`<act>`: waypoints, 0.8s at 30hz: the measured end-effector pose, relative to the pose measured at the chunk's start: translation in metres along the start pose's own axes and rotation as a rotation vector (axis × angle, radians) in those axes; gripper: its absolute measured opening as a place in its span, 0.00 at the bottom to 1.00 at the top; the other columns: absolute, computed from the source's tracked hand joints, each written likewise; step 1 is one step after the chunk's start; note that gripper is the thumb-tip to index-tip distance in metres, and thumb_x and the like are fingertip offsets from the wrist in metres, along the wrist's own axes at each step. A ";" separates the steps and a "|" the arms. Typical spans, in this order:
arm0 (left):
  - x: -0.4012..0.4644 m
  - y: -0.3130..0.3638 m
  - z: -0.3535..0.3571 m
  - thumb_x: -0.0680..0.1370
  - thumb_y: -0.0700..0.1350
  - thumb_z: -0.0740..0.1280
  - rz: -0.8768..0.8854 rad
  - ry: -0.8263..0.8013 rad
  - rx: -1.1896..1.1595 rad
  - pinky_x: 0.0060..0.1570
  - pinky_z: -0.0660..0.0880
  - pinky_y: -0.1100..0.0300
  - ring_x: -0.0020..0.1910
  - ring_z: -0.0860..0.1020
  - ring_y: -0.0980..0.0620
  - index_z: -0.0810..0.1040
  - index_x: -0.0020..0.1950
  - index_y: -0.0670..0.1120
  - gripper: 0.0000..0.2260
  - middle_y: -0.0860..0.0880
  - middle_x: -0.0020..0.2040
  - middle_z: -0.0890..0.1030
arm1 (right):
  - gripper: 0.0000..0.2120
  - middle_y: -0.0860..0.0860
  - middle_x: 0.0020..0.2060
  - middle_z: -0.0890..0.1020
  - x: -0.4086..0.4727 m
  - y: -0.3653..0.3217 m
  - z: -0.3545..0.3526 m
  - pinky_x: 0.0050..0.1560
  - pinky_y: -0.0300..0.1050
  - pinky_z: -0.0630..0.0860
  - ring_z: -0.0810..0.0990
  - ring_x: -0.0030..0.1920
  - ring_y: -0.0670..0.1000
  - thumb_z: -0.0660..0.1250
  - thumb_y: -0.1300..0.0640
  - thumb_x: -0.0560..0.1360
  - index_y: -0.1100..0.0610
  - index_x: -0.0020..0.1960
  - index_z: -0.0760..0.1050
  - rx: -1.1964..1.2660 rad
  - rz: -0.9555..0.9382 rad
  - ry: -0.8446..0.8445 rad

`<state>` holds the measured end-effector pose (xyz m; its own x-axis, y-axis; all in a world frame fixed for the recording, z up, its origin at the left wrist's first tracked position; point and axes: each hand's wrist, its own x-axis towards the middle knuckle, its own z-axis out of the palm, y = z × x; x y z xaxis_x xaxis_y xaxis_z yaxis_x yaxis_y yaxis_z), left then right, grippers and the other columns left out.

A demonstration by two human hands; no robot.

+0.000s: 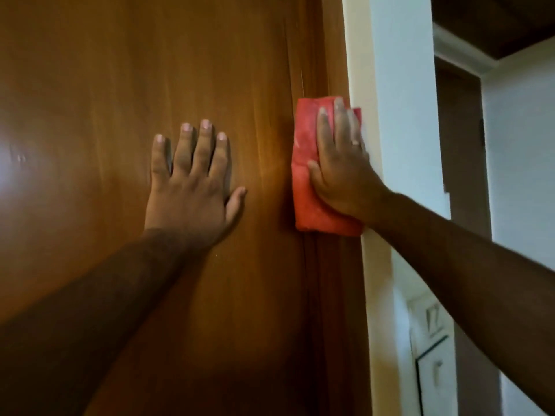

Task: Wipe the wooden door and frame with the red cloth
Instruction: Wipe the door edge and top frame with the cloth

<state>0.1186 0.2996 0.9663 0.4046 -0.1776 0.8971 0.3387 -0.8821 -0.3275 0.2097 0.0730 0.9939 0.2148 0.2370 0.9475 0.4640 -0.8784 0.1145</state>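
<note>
I'm seeing a bright glare patch sitting at the far left of the wooden door (105, 85), which is filling most of the view w/ its orange-brown grain. Next, the left hand (192, 190) is lying flat on the door face, palm down, fingers spread and straight, thumb angling out to the right; it's gripping nothing, just pressing on the wood, w/ the bare forearm running down to the bottom-left corner. Just right of that thumb, a bare strip of door is showing before the red cloth (309, 175). I'm reading the cloth as folded into a tall pad, sitting at the door's right edge and over the darker wooden frame (333, 295) beside it, approx. mid-height in the view. The right hand (342, 172) is pressing flat on the cloth's right half, fingers extended upward, thumb resting across the fabric, a ring (356, 142) showing on one finger; it's pinning the cloth to the wood rather than fisting it. Right again, the white wall (402, 115) is running vertically, w/ a switch plate (429, 322) low down, blurred. At far right a dark doorway (462, 145) is opening into another room.
</note>
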 end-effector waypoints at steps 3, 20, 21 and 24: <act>-0.025 0.014 0.008 0.81 0.62 0.50 0.034 0.021 -0.043 0.76 0.44 0.34 0.81 0.47 0.40 0.51 0.82 0.42 0.35 0.39 0.82 0.50 | 0.35 0.65 0.77 0.52 -0.031 0.002 0.007 0.69 0.63 0.63 0.53 0.76 0.68 0.56 0.45 0.79 0.62 0.78 0.50 -0.041 -0.041 0.007; -0.194 0.068 0.066 0.81 0.62 0.52 0.000 -0.040 -0.031 0.73 0.46 0.34 0.80 0.53 0.37 0.48 0.82 0.44 0.36 0.38 0.81 0.54 | 0.48 0.69 0.66 0.64 -0.493 -0.055 0.109 0.64 0.65 0.64 0.67 0.64 0.72 0.78 0.41 0.61 0.65 0.70 0.63 0.038 0.128 -0.775; -0.192 0.067 0.067 0.81 0.62 0.52 -0.004 -0.037 -0.018 0.73 0.46 0.34 0.79 0.54 0.36 0.49 0.82 0.44 0.36 0.38 0.81 0.55 | 0.51 0.69 0.67 0.64 -0.490 -0.053 0.108 0.64 0.65 0.62 0.65 0.65 0.71 0.79 0.42 0.58 0.66 0.71 0.63 0.042 0.124 -0.769; -0.203 0.072 0.071 0.80 0.60 0.55 -0.064 -0.007 -0.075 0.74 0.47 0.35 0.79 0.55 0.36 0.52 0.82 0.44 0.34 0.37 0.80 0.57 | 0.60 0.69 0.69 0.62 -0.487 -0.049 0.101 0.65 0.68 0.59 0.61 0.69 0.70 0.83 0.44 0.50 0.65 0.73 0.59 0.056 0.123 -0.760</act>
<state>0.1212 0.3026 0.7398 0.3904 -0.1175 0.9131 0.2995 -0.9217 -0.2466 0.1688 0.0422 0.4966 0.7896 0.3765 0.4845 0.4370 -0.8994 -0.0133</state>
